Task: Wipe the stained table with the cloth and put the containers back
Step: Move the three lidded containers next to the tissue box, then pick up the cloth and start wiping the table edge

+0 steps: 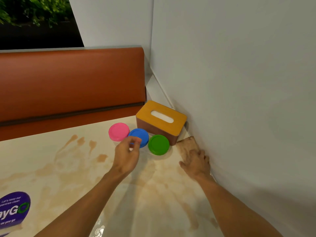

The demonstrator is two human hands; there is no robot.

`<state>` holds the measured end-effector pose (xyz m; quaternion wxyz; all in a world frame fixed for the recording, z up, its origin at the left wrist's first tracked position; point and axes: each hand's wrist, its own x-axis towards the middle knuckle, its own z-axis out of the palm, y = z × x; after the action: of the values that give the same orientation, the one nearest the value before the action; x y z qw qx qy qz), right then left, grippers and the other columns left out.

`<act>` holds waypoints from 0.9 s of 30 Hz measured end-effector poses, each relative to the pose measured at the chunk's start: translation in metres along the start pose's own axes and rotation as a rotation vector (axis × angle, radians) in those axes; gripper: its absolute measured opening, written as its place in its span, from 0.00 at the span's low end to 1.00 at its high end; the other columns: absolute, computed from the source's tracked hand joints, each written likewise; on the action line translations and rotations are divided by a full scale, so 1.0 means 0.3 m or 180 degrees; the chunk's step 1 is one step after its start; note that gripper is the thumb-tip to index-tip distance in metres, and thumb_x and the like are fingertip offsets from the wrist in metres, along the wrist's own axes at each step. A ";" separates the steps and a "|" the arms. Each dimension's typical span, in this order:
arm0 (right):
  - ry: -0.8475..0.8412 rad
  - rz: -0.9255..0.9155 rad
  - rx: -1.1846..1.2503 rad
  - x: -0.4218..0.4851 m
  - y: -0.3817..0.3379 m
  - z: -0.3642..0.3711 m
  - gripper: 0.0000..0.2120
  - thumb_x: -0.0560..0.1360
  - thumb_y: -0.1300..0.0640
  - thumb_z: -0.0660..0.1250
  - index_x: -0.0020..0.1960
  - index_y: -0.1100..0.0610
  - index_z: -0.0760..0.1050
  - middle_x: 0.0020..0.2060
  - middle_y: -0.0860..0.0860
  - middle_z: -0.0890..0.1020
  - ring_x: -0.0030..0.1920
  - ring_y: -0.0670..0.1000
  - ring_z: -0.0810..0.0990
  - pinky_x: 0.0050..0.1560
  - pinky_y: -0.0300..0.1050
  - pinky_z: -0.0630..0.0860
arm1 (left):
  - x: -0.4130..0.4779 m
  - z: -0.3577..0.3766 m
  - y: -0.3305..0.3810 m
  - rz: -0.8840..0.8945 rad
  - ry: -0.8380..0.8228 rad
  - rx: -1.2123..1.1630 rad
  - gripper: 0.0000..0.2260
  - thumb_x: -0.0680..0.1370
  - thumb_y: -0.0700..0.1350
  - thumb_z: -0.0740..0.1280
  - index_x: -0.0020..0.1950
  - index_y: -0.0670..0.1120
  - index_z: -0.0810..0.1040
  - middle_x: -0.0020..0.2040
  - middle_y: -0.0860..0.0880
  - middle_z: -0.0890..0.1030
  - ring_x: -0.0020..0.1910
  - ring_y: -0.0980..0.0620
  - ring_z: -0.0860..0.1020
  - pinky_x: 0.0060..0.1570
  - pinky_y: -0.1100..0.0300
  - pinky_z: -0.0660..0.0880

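Head view, right fingers (199,154) flat on cloth (186,144), left fingers (134,139) curled at blue lid (141,135), grip unclear

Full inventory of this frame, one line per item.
pink container: 1, pink lid, table's far side, leftmost
blue container: 1, blue lid, middle of row
green container: 1, green lid, rightmost of row
tissue box: 1, yellow top, brown sides, against wall
cloth: 1, brownish, on table by wall
table: 1, cream, brown stains
sticker: 1, purple, table's near-left
bench: 1, orange-brown, behind table
wall: 1, white, right side
left hand: 1, at blue container, grip unclear
right hand: 1, flat on cloth
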<state>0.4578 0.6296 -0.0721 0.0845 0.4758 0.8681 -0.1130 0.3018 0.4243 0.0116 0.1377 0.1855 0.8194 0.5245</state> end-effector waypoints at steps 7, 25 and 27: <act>0.0612 -0.0379 0.0663 0.000 0.042 -0.019 0.11 0.74 0.52 0.64 0.50 0.57 0.79 0.48 0.57 0.78 0.47 0.59 0.77 0.50 0.50 0.76 | -0.136 0.058 -0.024 -0.0228 -0.0686 -0.0030 0.11 0.79 0.37 0.62 0.44 0.49 0.81 0.44 0.52 0.83 0.45 0.54 0.78 0.43 0.68 0.72; -0.0233 -0.0959 0.4216 -0.516 -0.180 -0.409 0.05 0.76 0.62 0.68 0.52 0.60 0.78 0.40 0.54 0.85 0.40 0.48 0.84 0.35 0.37 0.78 | -0.272 -0.047 0.132 -0.1051 -0.2067 -0.1745 0.18 0.77 0.61 0.64 0.63 0.53 0.76 0.57 0.53 0.83 0.54 0.50 0.82 0.49 0.54 0.79; -0.0605 -0.1046 0.4379 -0.566 -0.258 -0.405 0.08 0.76 0.64 0.67 0.55 0.60 0.75 0.42 0.56 0.86 0.42 0.51 0.85 0.36 0.41 0.79 | -0.298 -0.125 0.136 -0.1027 -0.1733 -0.2148 0.16 0.78 0.55 0.65 0.62 0.49 0.77 0.55 0.49 0.84 0.53 0.48 0.83 0.47 0.53 0.79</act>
<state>0.4782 0.4858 0.0966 -0.1777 0.2725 0.6493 -0.6874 0.3726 0.3695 0.0670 0.4804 0.1314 0.5554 0.6660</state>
